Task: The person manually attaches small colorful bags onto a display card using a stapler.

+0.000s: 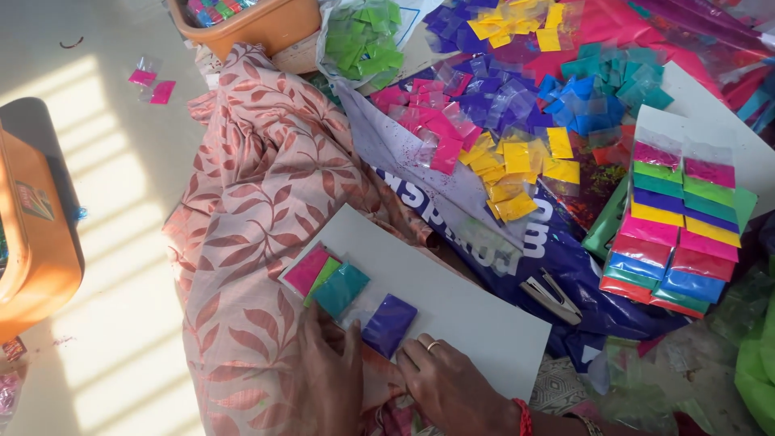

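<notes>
Both hands rest on a white card (452,311) lying across the person's lap: the left hand (331,379) lies flat with its fingers (353,343) loosely together, touching the card's near edge just left of a purple packet (389,323), and the right hand (448,383) has its ringed fingers (424,349) bent and close together against that packet's near end, holding nothing. Beyond the left fingers, a teal packet (341,288), a green packet (323,278) and a pink packet (307,270) lie overlapping in a row on the card. Well beyond the right fingers a stapler (550,296) lies on blue plastic sheeting, with loose yellow packets (517,173) farther off and a filled card (674,226) of coloured packets to the right.
</notes>
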